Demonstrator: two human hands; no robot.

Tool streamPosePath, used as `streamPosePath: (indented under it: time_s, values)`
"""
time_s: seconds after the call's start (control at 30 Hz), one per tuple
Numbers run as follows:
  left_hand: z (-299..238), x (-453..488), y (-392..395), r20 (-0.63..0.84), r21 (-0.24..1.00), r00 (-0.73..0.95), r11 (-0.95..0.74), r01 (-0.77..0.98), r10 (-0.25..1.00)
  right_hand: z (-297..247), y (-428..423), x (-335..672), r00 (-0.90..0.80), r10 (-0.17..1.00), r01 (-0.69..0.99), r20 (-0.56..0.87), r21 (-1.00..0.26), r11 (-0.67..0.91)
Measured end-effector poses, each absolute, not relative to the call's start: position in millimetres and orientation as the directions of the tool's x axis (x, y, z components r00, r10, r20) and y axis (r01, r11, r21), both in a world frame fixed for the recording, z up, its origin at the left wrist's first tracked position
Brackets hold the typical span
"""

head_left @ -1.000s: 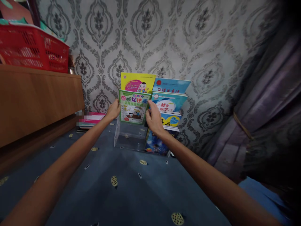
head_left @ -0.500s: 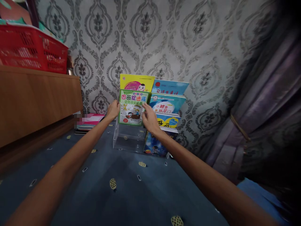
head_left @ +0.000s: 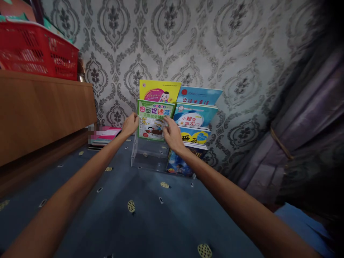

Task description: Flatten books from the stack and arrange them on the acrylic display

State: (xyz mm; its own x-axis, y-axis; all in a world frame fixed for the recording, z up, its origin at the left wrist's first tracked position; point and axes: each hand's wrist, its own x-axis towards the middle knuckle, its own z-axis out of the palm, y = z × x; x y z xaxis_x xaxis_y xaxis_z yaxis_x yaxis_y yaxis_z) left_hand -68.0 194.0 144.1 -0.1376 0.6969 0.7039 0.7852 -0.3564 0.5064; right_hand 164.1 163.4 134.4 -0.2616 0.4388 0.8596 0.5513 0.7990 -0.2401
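My left hand (head_left: 130,124) grips the left edge of a green children's book (head_left: 154,119), and my right hand (head_left: 172,134) pinches its right edge. The book stands upright in the second tier of a clear acrylic stepped rack (head_left: 148,154) on the floor by the wall. Behind it a yellow book (head_left: 160,91) fills the top tier. The rack's lower left tiers hold nothing. On the rack's right side stand several blue books (head_left: 196,114), one per tier.
A wooden cabinet (head_left: 40,111) runs along the left with a red basket (head_left: 37,53) on top. A pink stack of books (head_left: 105,135) lies on the blue carpet (head_left: 139,215) by the wall. A purple curtain (head_left: 303,118) hangs at the right.
My right hand slid a little down and left along the green book's right edge. The book stays in the same tier; the view shifted slightly.
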Motion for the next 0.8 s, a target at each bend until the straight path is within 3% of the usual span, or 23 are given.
streamPosePath:
  time_s: [0.57,0.8]
  values:
    - [132.2,-73.7,176.5,0.728,0.486,-0.023,-0.494,0.721,0.685,116.9,135.0,171.8,-0.241,0.45,0.556,0.86,-0.258,0.79]
    - [109.8,-78.7,174.7,0.734,0.493,-0.012,-0.52,0.697,0.679,82.8,104.3,164.7,-0.317,0.513,0.48,0.797,-0.332,0.812]
